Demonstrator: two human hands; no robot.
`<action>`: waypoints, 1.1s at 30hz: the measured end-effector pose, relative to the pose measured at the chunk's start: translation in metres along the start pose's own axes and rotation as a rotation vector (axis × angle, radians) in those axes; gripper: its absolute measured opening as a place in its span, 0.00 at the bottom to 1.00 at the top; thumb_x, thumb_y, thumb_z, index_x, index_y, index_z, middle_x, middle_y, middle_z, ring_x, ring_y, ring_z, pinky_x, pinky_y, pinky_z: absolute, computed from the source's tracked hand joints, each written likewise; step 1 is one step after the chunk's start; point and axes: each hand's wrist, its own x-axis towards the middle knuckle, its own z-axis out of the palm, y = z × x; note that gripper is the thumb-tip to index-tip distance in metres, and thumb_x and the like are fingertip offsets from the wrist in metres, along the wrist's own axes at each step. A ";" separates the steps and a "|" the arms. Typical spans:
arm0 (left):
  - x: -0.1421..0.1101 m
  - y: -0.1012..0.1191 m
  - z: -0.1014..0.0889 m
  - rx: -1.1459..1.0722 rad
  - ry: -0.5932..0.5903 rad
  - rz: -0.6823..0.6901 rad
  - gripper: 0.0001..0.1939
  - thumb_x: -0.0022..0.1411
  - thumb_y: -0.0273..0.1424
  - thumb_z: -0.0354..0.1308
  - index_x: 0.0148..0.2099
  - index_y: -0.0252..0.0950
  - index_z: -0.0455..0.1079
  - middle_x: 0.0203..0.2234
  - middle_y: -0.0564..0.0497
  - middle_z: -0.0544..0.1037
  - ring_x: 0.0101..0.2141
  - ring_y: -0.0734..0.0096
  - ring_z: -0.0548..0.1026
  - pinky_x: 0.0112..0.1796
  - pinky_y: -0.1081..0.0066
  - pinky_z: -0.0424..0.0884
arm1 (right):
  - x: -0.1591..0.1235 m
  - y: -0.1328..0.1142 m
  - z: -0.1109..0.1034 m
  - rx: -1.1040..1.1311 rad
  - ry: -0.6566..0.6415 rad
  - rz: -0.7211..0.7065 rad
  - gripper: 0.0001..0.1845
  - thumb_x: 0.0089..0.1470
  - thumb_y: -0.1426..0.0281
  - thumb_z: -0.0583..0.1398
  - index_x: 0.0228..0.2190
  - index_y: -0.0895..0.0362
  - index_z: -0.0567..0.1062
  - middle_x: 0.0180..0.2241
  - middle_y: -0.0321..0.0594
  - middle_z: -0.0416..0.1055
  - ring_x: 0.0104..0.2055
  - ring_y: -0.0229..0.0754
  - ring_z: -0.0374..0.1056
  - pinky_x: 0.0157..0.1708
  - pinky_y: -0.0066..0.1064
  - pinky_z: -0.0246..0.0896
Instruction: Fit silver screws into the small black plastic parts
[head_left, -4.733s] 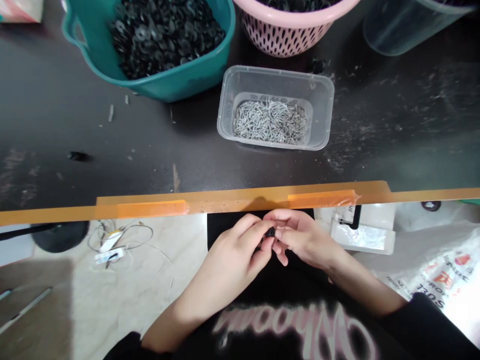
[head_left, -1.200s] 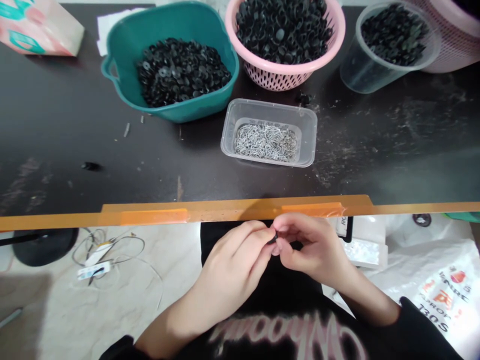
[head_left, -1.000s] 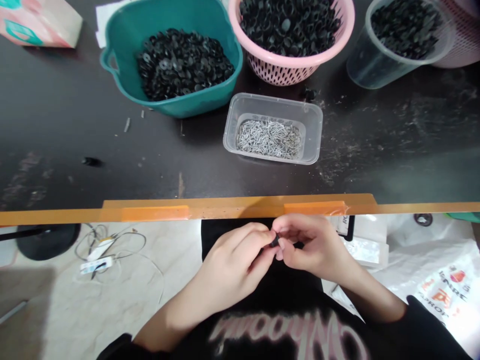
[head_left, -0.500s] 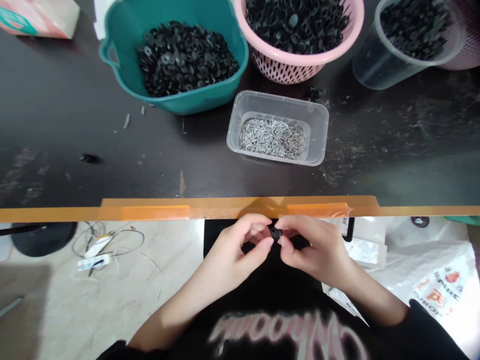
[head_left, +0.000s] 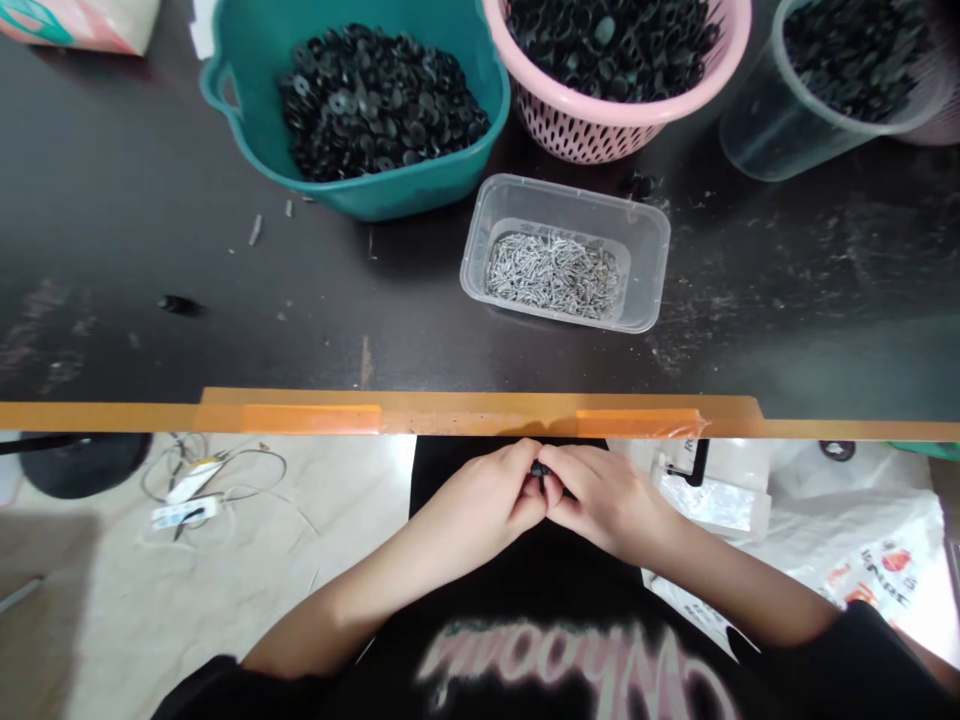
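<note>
A small black plastic part (head_left: 539, 469) is pinched between my two hands, just below the table's taped front edge. My left hand (head_left: 496, 492) closes on it from the left, and my right hand (head_left: 597, 492) from the right, with the fingertips of both meeting around it. Most of the part is hidden by fingers, so its full shape does not show. Beyond the edge, nearest to my hands, stands a clear plastic tub (head_left: 651, 275) holding many small silver metal pins or screws (head_left: 553, 276).
Behind the tub stand a teal basin (head_left: 367, 205) of black washer-like pieces, a pink basket (head_left: 577, 135) of black rings and a clear container (head_left: 757, 135) of black parts. A loose black piece (head_left: 176, 304) lies at left. Orange tape (head_left: 480, 412) covers the table edge.
My hands have drawn together, and the fingers now wrap more tightly around the small black part, covering more of it. The view has shifted slightly.
</note>
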 end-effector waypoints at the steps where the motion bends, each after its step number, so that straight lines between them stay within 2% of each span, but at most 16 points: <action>1: 0.001 -0.003 0.001 0.005 -0.021 -0.009 0.04 0.64 0.30 0.50 0.37 0.35 0.61 0.29 0.51 0.72 0.29 0.69 0.70 0.32 0.69 0.64 | -0.001 0.001 0.002 -0.026 -0.008 -0.006 0.10 0.63 0.75 0.52 0.43 0.62 0.70 0.28 0.39 0.74 0.28 0.41 0.72 0.26 0.32 0.63; 5: 0.007 -0.015 0.012 -0.131 -0.044 -0.064 0.05 0.64 0.29 0.48 0.37 0.35 0.64 0.32 0.51 0.74 0.32 0.69 0.72 0.36 0.69 0.66 | -0.004 0.003 0.012 -0.057 -0.032 0.013 0.10 0.60 0.74 0.53 0.40 0.63 0.72 0.25 0.38 0.72 0.25 0.40 0.70 0.24 0.31 0.60; 9: 0.016 -0.030 0.030 -0.320 -0.049 -0.147 0.08 0.62 0.29 0.48 0.37 0.34 0.67 0.32 0.51 0.75 0.34 0.69 0.73 0.38 0.70 0.67 | -0.010 0.006 0.026 -0.128 -0.049 0.084 0.09 0.54 0.75 0.54 0.35 0.61 0.73 0.22 0.37 0.70 0.22 0.41 0.68 0.22 0.32 0.56; 12: 0.022 -0.041 0.041 -0.378 -0.057 -0.155 0.09 0.61 0.30 0.47 0.35 0.33 0.66 0.30 0.50 0.74 0.32 0.71 0.72 0.37 0.71 0.68 | -0.016 0.011 0.036 -0.154 -0.069 0.111 0.07 0.51 0.76 0.55 0.32 0.60 0.74 0.21 0.37 0.70 0.22 0.41 0.68 0.23 0.32 0.54; 15: 0.023 -0.046 0.044 -0.340 -0.065 -0.143 0.09 0.63 0.31 0.44 0.35 0.33 0.64 0.25 0.52 0.70 0.27 0.73 0.69 0.31 0.74 0.67 | -0.017 0.014 0.037 -0.110 -0.107 0.149 0.07 0.51 0.76 0.56 0.32 0.60 0.73 0.23 0.39 0.72 0.24 0.42 0.69 0.24 0.32 0.55; 17: 0.019 -0.045 0.042 -0.266 -0.059 -0.131 0.09 0.64 0.30 0.45 0.36 0.34 0.64 0.24 0.53 0.70 0.26 0.74 0.69 0.29 0.75 0.66 | -0.016 0.016 0.035 0.001 -0.171 0.221 0.06 0.52 0.76 0.56 0.32 0.59 0.72 0.25 0.39 0.73 0.25 0.41 0.69 0.25 0.31 0.56; 20: 0.010 -0.042 0.036 -0.096 -0.019 -0.100 0.05 0.65 0.28 0.48 0.38 0.34 0.64 0.29 0.52 0.74 0.28 0.73 0.72 0.31 0.75 0.66 | -0.014 0.016 0.033 0.348 -0.259 0.431 0.01 0.52 0.73 0.57 0.30 0.57 0.68 0.25 0.35 0.71 0.25 0.37 0.67 0.26 0.27 0.58; 24: 0.003 -0.041 0.038 0.187 0.025 -0.059 0.07 0.66 0.26 0.47 0.42 0.33 0.66 0.32 0.48 0.76 0.29 0.67 0.74 0.33 0.69 0.69 | -0.014 0.013 0.042 0.713 -0.202 0.682 0.06 0.50 0.70 0.58 0.32 0.56 0.66 0.25 0.33 0.70 0.25 0.36 0.68 0.27 0.26 0.63; 29: 0.006 -0.052 0.049 0.476 0.013 -0.013 0.13 0.67 0.34 0.53 0.44 0.28 0.71 0.33 0.39 0.77 0.33 0.51 0.77 0.37 0.53 0.74 | -0.013 0.012 0.059 1.112 -0.173 0.953 0.11 0.43 0.72 0.58 0.32 0.55 0.63 0.24 0.30 0.68 0.24 0.39 0.71 0.25 0.30 0.69; 33: 0.007 -0.064 0.059 0.573 -0.048 -0.003 0.14 0.66 0.28 0.54 0.50 0.25 0.71 0.35 0.39 0.79 0.33 0.51 0.79 0.35 0.56 0.77 | -0.016 0.017 0.073 1.284 -0.284 1.065 0.21 0.41 0.72 0.57 0.42 0.56 0.65 0.27 0.31 0.70 0.26 0.40 0.72 0.26 0.32 0.72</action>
